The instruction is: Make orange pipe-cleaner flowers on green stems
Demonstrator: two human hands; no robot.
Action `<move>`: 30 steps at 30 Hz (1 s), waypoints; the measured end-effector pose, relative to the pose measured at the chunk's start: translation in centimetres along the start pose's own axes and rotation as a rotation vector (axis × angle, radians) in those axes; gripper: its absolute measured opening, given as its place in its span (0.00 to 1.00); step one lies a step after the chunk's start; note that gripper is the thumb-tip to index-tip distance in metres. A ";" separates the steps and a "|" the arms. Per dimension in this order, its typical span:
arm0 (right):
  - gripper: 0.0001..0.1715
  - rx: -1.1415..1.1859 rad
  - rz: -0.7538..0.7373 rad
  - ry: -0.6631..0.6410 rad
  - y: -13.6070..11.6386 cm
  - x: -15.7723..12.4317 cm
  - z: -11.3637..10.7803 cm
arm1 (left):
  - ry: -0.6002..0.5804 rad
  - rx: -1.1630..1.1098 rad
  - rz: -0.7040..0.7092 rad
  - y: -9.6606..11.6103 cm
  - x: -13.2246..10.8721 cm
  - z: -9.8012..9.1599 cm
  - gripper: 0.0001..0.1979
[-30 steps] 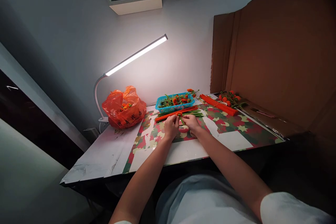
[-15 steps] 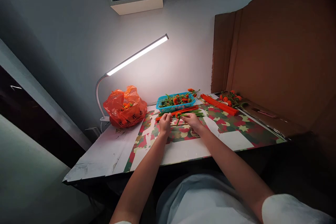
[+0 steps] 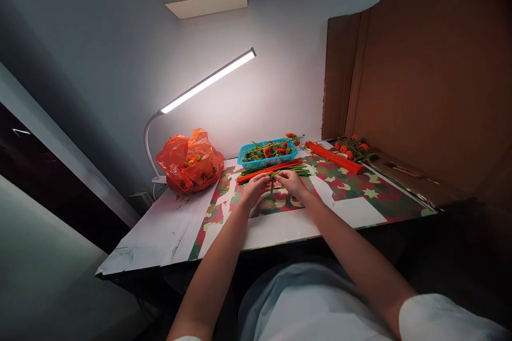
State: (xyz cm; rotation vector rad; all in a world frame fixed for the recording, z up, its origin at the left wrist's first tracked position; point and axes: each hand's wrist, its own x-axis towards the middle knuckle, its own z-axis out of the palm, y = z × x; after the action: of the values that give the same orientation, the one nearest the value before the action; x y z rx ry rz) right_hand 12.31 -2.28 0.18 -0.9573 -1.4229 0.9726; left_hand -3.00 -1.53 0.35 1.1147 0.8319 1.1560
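At the centre of the tabletop (image 3: 280, 232), here's the right hand (image 3: 290, 181) pinching a green-and-orange pipe-cleaner flower (image 3: 272, 186), the left hand (image 3: 256, 186) curled just beside it at nine o'clock, grip unclear, with pipe cleaners (image 3: 253, 175) lying at twelve, likely for easy reach.

The table (image 3: 160, 240) bears an orange bag (image 3: 190, 173), blue basket (image 3: 250, 164) and red sticks (image 3: 334, 157).

The right hand (image 3: 293, 183) holds a green stem (image 3: 272, 185) near the left hand (image 3: 254, 191); beyond both hands is a blue basket (image 3: 266, 163).
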 end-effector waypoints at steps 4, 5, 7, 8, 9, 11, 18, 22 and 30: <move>0.16 -0.050 -0.052 0.097 0.1 0.0 0.1 | -0.024 -0.006 0.021 0.3 -0.2 0.1 0.20; 0.16 -0.066 -0.065 0.145 0.1 -0.1 0.1 | -0.024 -0.017 0.029 0.3 -0.2 0.1 0.21; 0.14 -0.107 -0.091 0.226 0.0 -0.2 0.1 | 0.000 -0.042 0.044 0.3 -0.2 0.1 0.20; 0.13 -0.130 -0.106 0.244 0.0 -0.2 0.1 | 0.023 -0.051 0.056 0.3 -0.1 0.0 0.19; 0.11 -0.149 -0.120 0.243 0.0 -0.3 0.2 | 0.048 -0.055 0.074 0.2 0.0 0.0 0.19; 0.09 -0.178 -0.137 0.205 0.0 -0.3 0.2 | 0.089 -0.051 0.117 0.0 0.1 -0.1 0.20; 0.16 -0.150 -0.162 0.042 0.2 -0.6 0.6 | 0.084 -0.018 0.240 -0.5 0.2 -0.1 0.23; 0.14 -0.186 -0.187 0.152 0.2 -0.8 0.9 | 0.066 0.074 0.314 -0.7 0.1 0.0 0.23; 0.09 -0.214 -0.236 0.229 -0.2 -0.6 0.8 | 0.036 0.018 0.251 -0.1 -0.3 0.5 0.17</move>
State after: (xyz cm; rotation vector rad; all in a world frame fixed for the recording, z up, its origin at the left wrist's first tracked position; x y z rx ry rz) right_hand 11.51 -2.99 0.10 -0.9953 -1.4246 0.5269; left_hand -2.54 -1.94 0.39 1.2416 0.7454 1.3824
